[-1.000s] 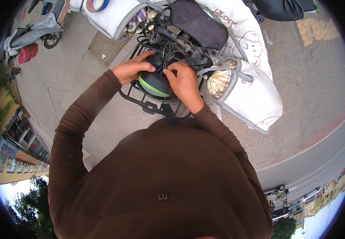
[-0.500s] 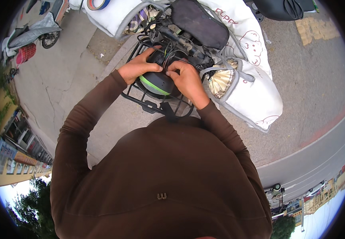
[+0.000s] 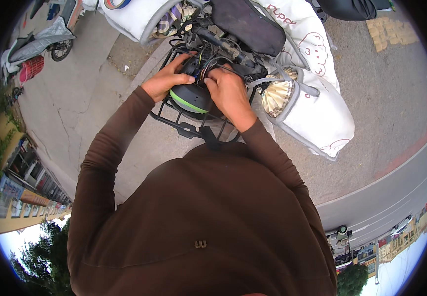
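Observation:
A rounded black housing with a green stripe [image 3: 193, 97], which looks like a headlight shell, sits inside a black metal rack [image 3: 187, 129] at the front of a two-wheeler. My left hand [image 3: 165, 81] grips its left side, thumb on top and fingers curled round the far side. Thin coloured wires [image 3: 204, 70] rise out of the housing. Over them my right hand [image 3: 229, 97] is closed, thumb and fingers bent in among the wires; its fingertips are partly hidden. Dark handlebar parts and cables [image 3: 223, 47] lie just beyond both hands.
White padded hand covers [image 3: 322, 116] with grey trim flank the handlebar, the left one [image 3: 129, 22] bearing a tape roll [image 3: 116, 4]. A black seat-like pad [image 3: 250, 27] lies beyond. Another two-wheeler with a red basket [image 3: 31, 68] stands far left; a road [image 3: 371, 197] runs right.
My right fingers have pushed a little farther in among the wires. My left thumb has shifted slightly on the housing, and the wires are spread somewhat differently.

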`<state>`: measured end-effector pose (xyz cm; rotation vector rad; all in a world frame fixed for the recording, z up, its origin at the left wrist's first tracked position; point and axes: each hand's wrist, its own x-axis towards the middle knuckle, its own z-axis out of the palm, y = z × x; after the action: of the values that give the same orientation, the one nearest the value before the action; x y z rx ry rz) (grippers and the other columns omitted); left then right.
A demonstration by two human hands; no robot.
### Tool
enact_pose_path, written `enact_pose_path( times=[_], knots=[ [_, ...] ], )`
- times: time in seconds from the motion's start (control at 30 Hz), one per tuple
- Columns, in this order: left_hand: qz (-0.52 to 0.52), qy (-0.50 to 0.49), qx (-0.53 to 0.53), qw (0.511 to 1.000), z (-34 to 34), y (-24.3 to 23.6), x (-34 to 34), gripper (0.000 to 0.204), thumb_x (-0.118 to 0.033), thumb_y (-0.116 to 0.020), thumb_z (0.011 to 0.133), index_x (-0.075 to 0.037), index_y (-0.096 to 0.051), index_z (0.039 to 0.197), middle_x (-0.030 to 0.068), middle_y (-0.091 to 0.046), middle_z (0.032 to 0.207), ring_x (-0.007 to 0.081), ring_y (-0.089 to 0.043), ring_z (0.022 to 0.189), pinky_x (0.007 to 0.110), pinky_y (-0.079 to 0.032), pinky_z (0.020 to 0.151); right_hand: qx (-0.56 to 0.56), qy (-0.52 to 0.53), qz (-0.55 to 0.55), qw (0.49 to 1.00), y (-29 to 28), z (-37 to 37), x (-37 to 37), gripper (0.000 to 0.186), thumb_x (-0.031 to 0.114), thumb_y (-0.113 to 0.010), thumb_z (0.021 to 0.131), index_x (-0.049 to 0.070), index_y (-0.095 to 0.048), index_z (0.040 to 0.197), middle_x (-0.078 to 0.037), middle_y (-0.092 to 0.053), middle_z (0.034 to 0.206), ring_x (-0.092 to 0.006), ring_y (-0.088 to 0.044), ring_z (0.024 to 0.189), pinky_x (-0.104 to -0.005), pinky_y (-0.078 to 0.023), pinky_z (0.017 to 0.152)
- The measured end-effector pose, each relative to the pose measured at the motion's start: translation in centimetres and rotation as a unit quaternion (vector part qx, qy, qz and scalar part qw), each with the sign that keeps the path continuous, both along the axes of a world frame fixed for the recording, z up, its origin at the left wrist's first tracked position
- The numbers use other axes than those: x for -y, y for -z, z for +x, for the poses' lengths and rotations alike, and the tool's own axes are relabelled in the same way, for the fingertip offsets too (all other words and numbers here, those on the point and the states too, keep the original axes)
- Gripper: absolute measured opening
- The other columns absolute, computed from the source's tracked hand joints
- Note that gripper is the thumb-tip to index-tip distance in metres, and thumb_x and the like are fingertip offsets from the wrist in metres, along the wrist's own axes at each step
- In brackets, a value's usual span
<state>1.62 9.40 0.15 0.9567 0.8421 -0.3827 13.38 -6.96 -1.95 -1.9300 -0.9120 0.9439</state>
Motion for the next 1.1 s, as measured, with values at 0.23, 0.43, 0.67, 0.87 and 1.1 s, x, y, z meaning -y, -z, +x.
enact_pose_path(
  times=[0.23, 0.43, 0.67, 0.87, 1.1],
  knots=[
    [0.001, -0.013, -0.01, 1.0, -0.2, 0.2, -0.2, 0.075, -0.015, -0.066, 0.081, -0.003, -0.028, 0.144, 0.0126, -0.05, 0.127, 0.0175, -0.05, 0.114, 0.029, -0.04, 0.099, 0.068, -0.064, 0.053, 0.994, -3.6, 1.5, 2.8, 0.043, 0.0, -0.054, 0.082, 0.009, -0.059, 0.123, -0.018, -0.057, 0.109, -0.0352, -0.057, 0.096, -0.0426, -0.048, 0.081],
    [-0.021, 0.003, -0.034, 0.999, -0.1, -0.3, -0.9, 0.073, -0.015, -0.065, 0.081, -0.003, -0.029, 0.144, 0.0127, -0.05, 0.127, 0.0176, -0.051, 0.114, 0.03, -0.041, 0.098, 0.161, -0.169, 0.06, 0.971, -2.7, 1.5, 2.3, 0.046, 0.003, -0.053, 0.08, 0.012, -0.06, 0.124, -0.011, -0.052, 0.102, -0.0281, -0.055, 0.093, -0.0387, -0.048, 0.077],
    [-0.037, -0.045, -0.023, 0.998, -0.5, -0.1, -0.7, 0.07, -0.013, -0.065, 0.082, -0.005, -0.032, 0.143, 0.0101, -0.053, 0.122, 0.0156, -0.053, 0.109, 0.028, -0.043, 0.095, 0.132, -0.192, 0.054, 0.971, -3.1, 2.1, 1.1, 0.039, 0.004, -0.056, 0.076, 0.004, -0.063, 0.115, -0.009, -0.054, 0.094, -0.0263, -0.056, 0.09, -0.0371, -0.048, 0.075],
    [-0.007, -0.024, -0.015, 1.0, 0.3, -0.6, -0.9, 0.067, -0.014, -0.066, 0.081, -0.004, -0.037, 0.14, 0.0097, -0.055, 0.117, 0.0149, -0.054, 0.106, 0.028, -0.044, 0.093, 0.196, -0.185, 0.055, 0.962, -3.7, 1.8, 1.3, 0.037, 0.004, -0.057, 0.075, 0.002, -0.064, 0.111, -0.008, -0.056, 0.091, -0.0261, -0.056, 0.088, -0.037, -0.048, 0.072],
    [0.003, -0.004, -0.038, 0.999, 1.0, -1.0, -2.0, 0.069, -0.017, -0.067, 0.081, 0.002, -0.035, 0.139, 0.0119, -0.055, 0.118, 0.0163, -0.055, 0.105, 0.028, -0.046, 0.091, 0.119, -0.149, 0.104, 0.976, -3.0, 2.4, 0.4, 0.039, -0.001, -0.058, 0.073, 0.0, -0.064, 0.112, -0.01, -0.054, 0.094, -0.0285, -0.056, 0.092, -0.04, -0.049, 0.076]
  ],
)
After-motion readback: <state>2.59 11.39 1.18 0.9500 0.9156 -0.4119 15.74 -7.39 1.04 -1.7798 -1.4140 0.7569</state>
